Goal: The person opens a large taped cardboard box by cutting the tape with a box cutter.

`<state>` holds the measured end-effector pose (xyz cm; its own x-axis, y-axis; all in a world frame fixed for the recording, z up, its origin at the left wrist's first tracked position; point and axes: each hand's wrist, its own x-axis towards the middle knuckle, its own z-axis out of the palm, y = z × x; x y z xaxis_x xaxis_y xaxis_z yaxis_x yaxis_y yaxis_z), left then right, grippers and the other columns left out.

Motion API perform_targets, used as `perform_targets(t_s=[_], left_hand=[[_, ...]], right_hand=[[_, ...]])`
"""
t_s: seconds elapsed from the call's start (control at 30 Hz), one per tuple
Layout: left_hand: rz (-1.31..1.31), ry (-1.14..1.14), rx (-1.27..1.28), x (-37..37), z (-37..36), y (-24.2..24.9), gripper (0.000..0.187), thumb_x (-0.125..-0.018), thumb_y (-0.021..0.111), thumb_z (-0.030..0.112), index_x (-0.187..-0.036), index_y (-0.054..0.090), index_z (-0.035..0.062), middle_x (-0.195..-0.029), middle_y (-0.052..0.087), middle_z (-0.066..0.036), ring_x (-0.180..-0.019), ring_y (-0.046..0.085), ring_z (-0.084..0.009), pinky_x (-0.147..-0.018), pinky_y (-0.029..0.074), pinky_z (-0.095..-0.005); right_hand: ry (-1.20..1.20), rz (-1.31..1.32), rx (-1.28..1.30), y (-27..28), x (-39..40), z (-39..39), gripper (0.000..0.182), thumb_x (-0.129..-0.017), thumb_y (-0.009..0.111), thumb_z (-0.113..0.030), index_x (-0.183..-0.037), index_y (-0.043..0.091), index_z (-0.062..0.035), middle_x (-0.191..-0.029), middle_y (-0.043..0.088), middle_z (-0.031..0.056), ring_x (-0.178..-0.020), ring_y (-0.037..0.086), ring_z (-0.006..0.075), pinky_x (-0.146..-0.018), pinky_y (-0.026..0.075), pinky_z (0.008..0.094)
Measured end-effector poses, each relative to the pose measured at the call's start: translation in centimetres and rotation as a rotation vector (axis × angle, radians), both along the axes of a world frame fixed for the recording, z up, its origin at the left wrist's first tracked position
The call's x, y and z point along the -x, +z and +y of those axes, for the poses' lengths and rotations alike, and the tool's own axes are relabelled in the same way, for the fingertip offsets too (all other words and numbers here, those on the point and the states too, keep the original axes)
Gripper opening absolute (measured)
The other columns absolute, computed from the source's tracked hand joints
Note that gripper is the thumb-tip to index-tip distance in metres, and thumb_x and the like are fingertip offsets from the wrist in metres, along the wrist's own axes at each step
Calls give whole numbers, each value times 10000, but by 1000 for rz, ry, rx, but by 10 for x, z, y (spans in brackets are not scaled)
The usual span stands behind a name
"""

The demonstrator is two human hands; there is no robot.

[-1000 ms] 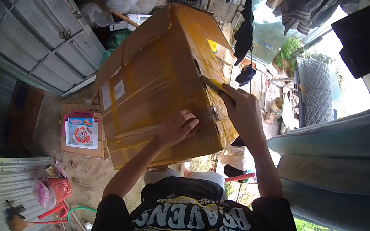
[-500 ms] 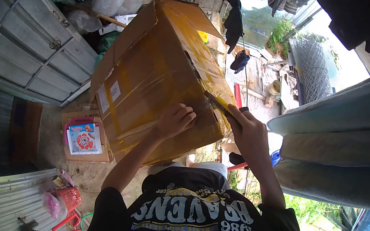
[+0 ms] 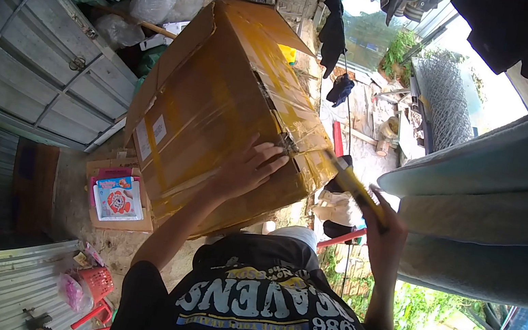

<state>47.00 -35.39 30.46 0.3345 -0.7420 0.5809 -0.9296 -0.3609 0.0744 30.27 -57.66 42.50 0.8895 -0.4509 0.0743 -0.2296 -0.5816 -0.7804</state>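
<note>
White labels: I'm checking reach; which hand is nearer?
Left: the left hand rests on the same side of the box as the labels; the right hand is farther, off the box.

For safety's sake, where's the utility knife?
In the head view, the yellow utility knife is right of centre, in the right hand, by a corner of the cardboard box.
</note>
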Motion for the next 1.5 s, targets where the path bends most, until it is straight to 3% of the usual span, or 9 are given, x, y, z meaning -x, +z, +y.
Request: perform_targets(t_s=[0.17,0.33,0.6,0.97,1.03,1.1,1.13,1.3,1.5], left_hand=[[154,-96,-160,-10,-10,25,482,-654,692,151,-1099,511,118,-1116,493,-49,-1167,434,-202,-1077,151,-522],[120,-79,-241,-19,-19,31,365,-677,660,127,-1016,528,93,-1023,516,-52,-1081,478,-199,-1042,270,-464],[46,-91,-401,-27,26,98,317,-667,651,132,-959,541,70,-916,512,-38,-964,509,-198,-941,406,-338],[108,76,-312,-1,22,49,305,-771,536,135,-1066,512,62,-1092,486,-83,-1133,442,-219,-981,355,-381],[137,102,-260,-2,20,42,303,-751,571,125,-1045,515,85,-1075,487,-73,-1133,449,-215,-962,373,-384],[194,113,-215,7,19,38,307,-731,606,114,-1025,519,108,-1058,488,-63,-1134,455,-212,-943,390,-387],[206,120,-221,10,18,44,291,-751,567,117,-1038,523,97,-1088,486,-65,-1136,449,-214,-949,385,-380],[182,101,-255,3,7,42,305,-751,582,167,-1042,530,88,-1104,491,-64,-1141,442,-226,-952,380,-351],[412,165,-309,-15,-54,60,533,-660,698,325,-1104,512,97,-1108,412,-141,-1164,379,-311,-988,284,-516]], right_hand=[[-28,-105,-220,-73,-51,-8,632,-706,745,-212,-1215,451,18,-1056,568,191,-961,565,232,-812,440,322],[78,-111,-66,-100,-94,27,925,-571,820,-300,-1268,315,38,-1119,478,222,-1051,491,350,-880,408,389],[162,-17,-145,-118,-108,33,817,-595,811,-300,-1193,351,11,-1094,507,222,-1024,516,322,-855,423,370],[321,-24,-217,-126,-112,28,812,-625,788,-321,-1220,341,6,-1146,460,234,-1061,478,365,-884,400,402],[319,-144,-112,-125,-111,23,658,-700,742,-245,-1205,386,-18,-1006,543,187,-922,560,287,-778,451,358],[191,62,-488,-132,-101,10,454,-778,662,-147,-1156,439,-31,-820,580,121,-729,583,175,-630,460,292],[198,-135,-428,-140,-98,6,277,-818,572,-55,-1073,471,-19,-704,562,86,-618,547,97,-532,423,242],[265,-210,-632,-147,-92,-23,278,-792,531,9,-1055,443,-10,-852,537,68,-716,543,113,-613,438,228],[172,-41,-789,-188,-96,-46,347,-814,619,-125,-1119,499,-12,-960,565,58,-896,504,102,-796,388,223]])
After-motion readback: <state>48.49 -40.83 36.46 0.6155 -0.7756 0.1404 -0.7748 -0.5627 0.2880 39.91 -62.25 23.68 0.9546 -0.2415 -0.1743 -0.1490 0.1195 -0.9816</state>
